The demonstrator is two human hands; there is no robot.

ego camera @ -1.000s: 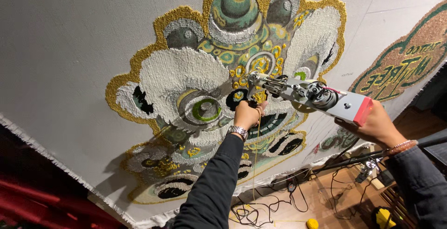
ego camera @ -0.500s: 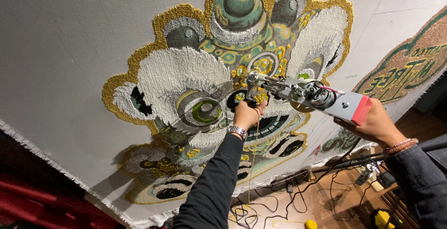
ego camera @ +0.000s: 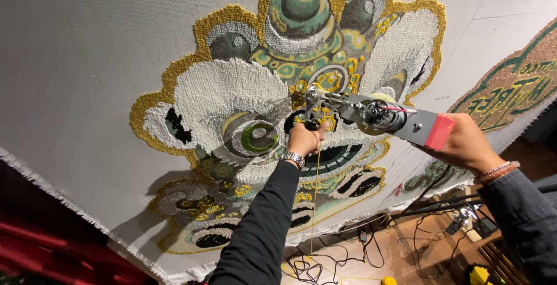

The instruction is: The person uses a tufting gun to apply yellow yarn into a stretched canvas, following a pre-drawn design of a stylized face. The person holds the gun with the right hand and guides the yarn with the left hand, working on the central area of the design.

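Gun point(ego camera: 371, 114) shifted slightly left at frame centre; left hand point(ego camera: 304, 140) clenched on front handle, right hand point(ego camera: 464, 146) grasping rear; looks heavy, rigid.

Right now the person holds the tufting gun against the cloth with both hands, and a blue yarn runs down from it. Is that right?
Not quite: the yarn is yellow, not blue, as the head view shows. The rest holds: the left hand grips under the front of the tufting gun, the right hand holds its rear, and its tip meets the cloth.

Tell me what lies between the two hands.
In the head view, the tufting gun's grey metal body spans the gap between the left hand and right hand, over the tufted rug.
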